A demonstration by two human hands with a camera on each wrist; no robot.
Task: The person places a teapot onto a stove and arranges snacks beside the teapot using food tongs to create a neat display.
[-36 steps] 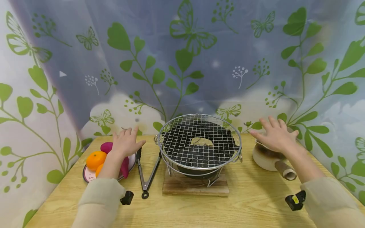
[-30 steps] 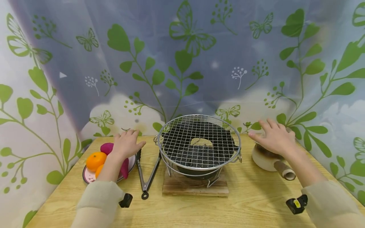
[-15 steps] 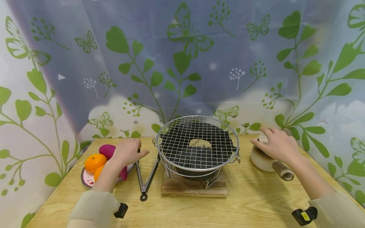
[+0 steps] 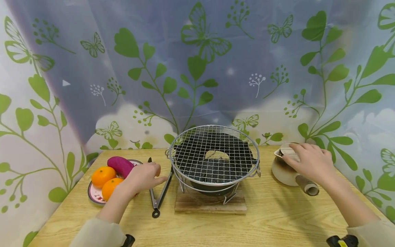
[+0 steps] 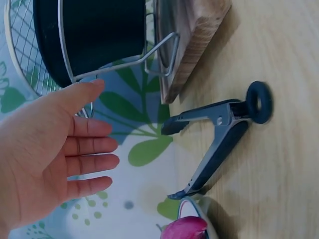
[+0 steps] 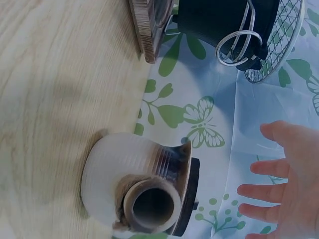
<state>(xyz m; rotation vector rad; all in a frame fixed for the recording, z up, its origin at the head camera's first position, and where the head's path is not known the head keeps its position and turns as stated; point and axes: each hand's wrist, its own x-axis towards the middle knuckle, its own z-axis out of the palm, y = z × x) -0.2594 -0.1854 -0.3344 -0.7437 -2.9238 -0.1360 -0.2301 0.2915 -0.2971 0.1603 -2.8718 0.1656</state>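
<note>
My left hand [image 4: 143, 176] hovers with extended fingers over the metal tongs [image 4: 156, 203], which lie spread on the table. In the left wrist view that hand [image 5: 55, 149] holds nothing, and the tongs [image 5: 219, 134] lie apart from it. On the right stands a cream clay teapot [image 4: 281, 173] with a hollow side handle [image 4: 307, 185] and a wooden lid [image 4: 289, 152]. My right hand [image 4: 313, 162] is above the teapot. The right wrist view shows a gap between that hand [image 6: 294, 179] and the teapot [image 6: 117, 172], with its fingers straight and holding nothing.
A round grill with a wire mesh [image 4: 213, 171] stands mid-table on a wooden board [image 4: 210, 206]. At left, a plate [image 4: 92, 199] bears two oranges [image 4: 103, 176] and a purple sweet potato [image 4: 121, 167]. A patterned curtain [image 4: 216, 85] hangs behind the table.
My left hand has moved from over the plate rightward and nearer to me, uncovering more fruit. The right hand has shifted slightly right and down, showing more of the teapot's lid.
</note>
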